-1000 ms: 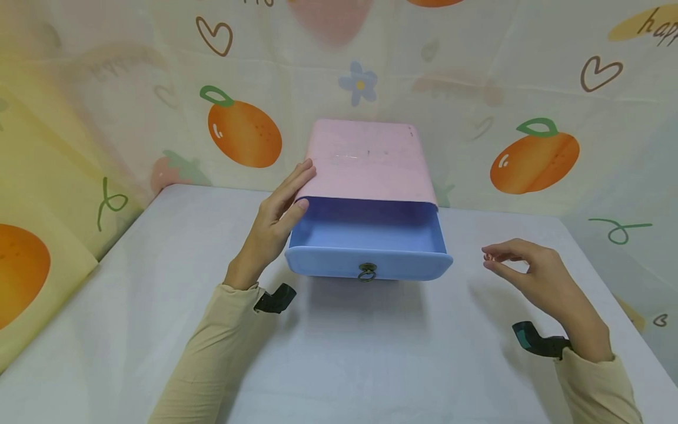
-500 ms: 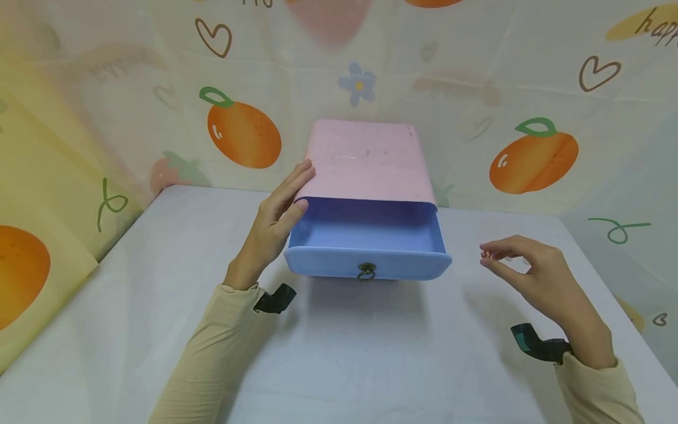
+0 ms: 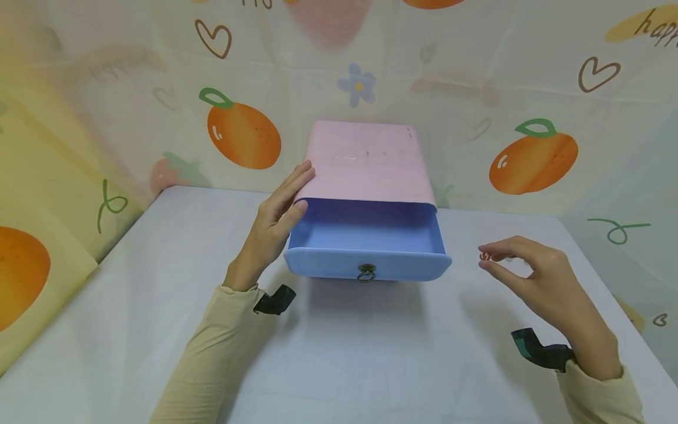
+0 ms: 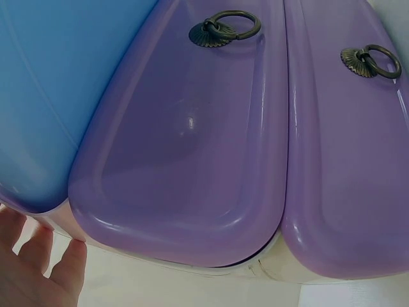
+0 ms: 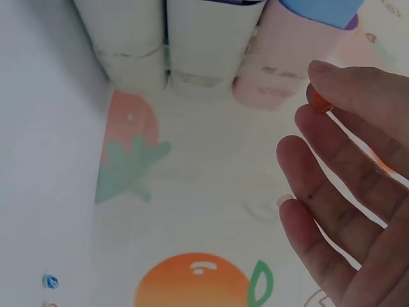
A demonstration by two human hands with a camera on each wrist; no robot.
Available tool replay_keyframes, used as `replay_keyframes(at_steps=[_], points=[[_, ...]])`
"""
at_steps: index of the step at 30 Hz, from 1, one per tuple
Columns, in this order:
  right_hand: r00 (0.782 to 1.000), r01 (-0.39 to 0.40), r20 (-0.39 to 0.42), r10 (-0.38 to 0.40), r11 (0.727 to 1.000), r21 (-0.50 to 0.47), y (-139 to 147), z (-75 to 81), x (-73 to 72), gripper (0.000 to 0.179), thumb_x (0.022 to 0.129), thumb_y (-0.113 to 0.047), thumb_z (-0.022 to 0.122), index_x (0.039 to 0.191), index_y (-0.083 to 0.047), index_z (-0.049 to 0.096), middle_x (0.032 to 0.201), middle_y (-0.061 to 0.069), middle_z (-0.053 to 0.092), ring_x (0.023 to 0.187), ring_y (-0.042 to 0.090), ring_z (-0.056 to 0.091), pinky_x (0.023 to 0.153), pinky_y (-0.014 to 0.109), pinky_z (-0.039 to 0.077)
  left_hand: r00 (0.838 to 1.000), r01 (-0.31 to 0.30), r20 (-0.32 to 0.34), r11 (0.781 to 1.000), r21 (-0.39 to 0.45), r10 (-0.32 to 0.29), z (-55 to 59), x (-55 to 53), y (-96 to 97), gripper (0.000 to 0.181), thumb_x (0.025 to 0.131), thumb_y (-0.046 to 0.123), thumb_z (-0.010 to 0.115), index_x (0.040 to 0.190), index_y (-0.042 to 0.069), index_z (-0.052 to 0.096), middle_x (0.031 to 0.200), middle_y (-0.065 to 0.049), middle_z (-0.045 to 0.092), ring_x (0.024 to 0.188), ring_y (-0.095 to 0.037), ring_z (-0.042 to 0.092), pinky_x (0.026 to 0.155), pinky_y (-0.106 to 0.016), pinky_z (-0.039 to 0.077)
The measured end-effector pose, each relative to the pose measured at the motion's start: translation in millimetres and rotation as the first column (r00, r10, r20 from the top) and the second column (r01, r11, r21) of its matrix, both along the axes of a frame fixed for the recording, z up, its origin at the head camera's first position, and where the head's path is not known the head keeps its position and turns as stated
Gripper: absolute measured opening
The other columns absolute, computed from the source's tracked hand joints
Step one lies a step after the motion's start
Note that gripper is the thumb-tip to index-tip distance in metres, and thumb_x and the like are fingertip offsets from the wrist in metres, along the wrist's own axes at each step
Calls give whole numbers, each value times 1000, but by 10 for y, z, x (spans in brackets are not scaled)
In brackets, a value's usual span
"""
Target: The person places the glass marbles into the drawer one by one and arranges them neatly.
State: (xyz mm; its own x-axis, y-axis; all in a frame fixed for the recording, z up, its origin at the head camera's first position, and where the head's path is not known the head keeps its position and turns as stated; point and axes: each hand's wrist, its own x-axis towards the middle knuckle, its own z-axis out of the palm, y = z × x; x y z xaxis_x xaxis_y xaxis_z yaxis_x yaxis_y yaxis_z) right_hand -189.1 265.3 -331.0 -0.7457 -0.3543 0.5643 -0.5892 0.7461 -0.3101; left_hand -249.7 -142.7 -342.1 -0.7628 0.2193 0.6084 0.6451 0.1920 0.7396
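A small drawer cabinet with a pink top (image 3: 368, 159) stands at the back of the table. Its uppermost blue drawer (image 3: 368, 263) is pulled out, and the part of its inside that shows holds nothing. My left hand (image 3: 270, 227) rests along the cabinet's left side, fingers fairly straight, thumb near the drawer opening. Right of the cabinet, my right hand (image 3: 545, 277) is raised and pinches a marble (image 5: 317, 100) with orange-red in it between thumb and index finger. The other right fingers are spread and slightly bent in the right wrist view.
Two purple drawers, the middle one (image 4: 185, 141) and the lower one (image 4: 351, 147), sit pushed in under the blue one. A blue-and-clear marble (image 5: 50, 281) lies on the white table (image 3: 360, 365). A fruit-printed cloth (image 3: 455, 76) hangs close behind.
My right hand has drifted very slightly to the left, still pinching the marble. The left hand, cabinet and blue drawer stay put.
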Motion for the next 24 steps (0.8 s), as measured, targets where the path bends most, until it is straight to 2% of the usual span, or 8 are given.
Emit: replay_keyframes(at_steps=[5, 8, 12, 18, 20, 24], points=[[1000, -9, -18, 8, 1000, -5, -39, 28, 25, 40, 68, 4, 85, 103, -11, 75, 91, -1, 76, 85, -10, 59, 75, 0, 44, 1000, -2, 1, 1000, -3, 2, -1, 2, -1, 50, 99, 9, 47, 149, 11, 46, 161, 3, 36, 153, -16, 24, 126, -29, 21], [999, -12, -30, 11, 1000, -14, -57, 41, 37, 40, 67, 5, 85, 103, -11, 76, 91, -1, 76, 86, -13, 58, 73, 1, 45, 1000, -2, 0, 1000, -3, 2, -3, -2, 1, 50, 99, 9, 47, 149, 11, 46, 161, 3, 36, 153, -17, 24, 126, -29, 21], [999, -18, -47, 17, 1000, -20, -77, 53, 50, 43, 66, 5, 85, 105, -11, 75, 91, -1, 76, 87, -15, 57, 73, 0, 45, 1000, 1, -1, 1000, -1, -1, 0, 1, 7, 50, 99, 9, 47, 149, 11, 46, 160, 3, 36, 153, -14, 24, 126, -29, 21], [992, -60, -112, 54, 997, -44, -101, 81, 44, 43, 65, 4, 86, 105, -10, 75, 90, 0, 75, 86, -11, 59, 73, 1, 46, 1000, -7, 4, 1000, -6, 7, 0, 6, 6, 50, 99, 10, 46, 149, 12, 46, 160, 4, 36, 152, -8, 24, 126, -29, 21], [989, -72, -134, 64, 996, -54, -114, 91, 39, 42, 66, 3, 86, 104, -10, 76, 89, 0, 75, 86, -10, 59, 70, 2, 46, 1000, -10, 3, 1000, -7, 10, 0, 10, 5, 50, 99, 10, 46, 149, 12, 46, 160, 4, 36, 152, -10, 24, 126, -29, 21], [986, -88, -145, 78, 994, -68, -145, 121, 21, 43, 65, 4, 86, 105, -7, 75, 88, 2, 75, 87, -10, 59, 72, 4, 44, 1000, -7, 5, 1000, -6, 7, 2, 17, 6, 50, 99, 10, 46, 149, 12, 46, 161, 5, 36, 152, -9, 24, 125, -29, 21]])
